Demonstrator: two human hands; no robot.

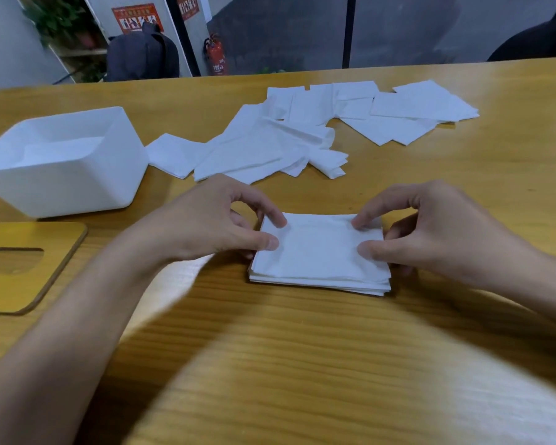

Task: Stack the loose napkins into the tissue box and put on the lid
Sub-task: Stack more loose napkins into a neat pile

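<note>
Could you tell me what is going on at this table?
A person holds a small stack of napkins on the table, left hand and right hand pinching its two sides. More loose napkins lie scattered behind. The white tissue box stands open at the left, its wooden lid flat beside it.

A yellow-brown wood-grain table (302,364) with pale glare patches fills the foreground, and behind it stand grey wall panels (286,33), a black post (349,30), red posters (137,17), leafy plants (58,17), a dark backpack (142,56) and a red fire extinguisher (217,57).
</note>
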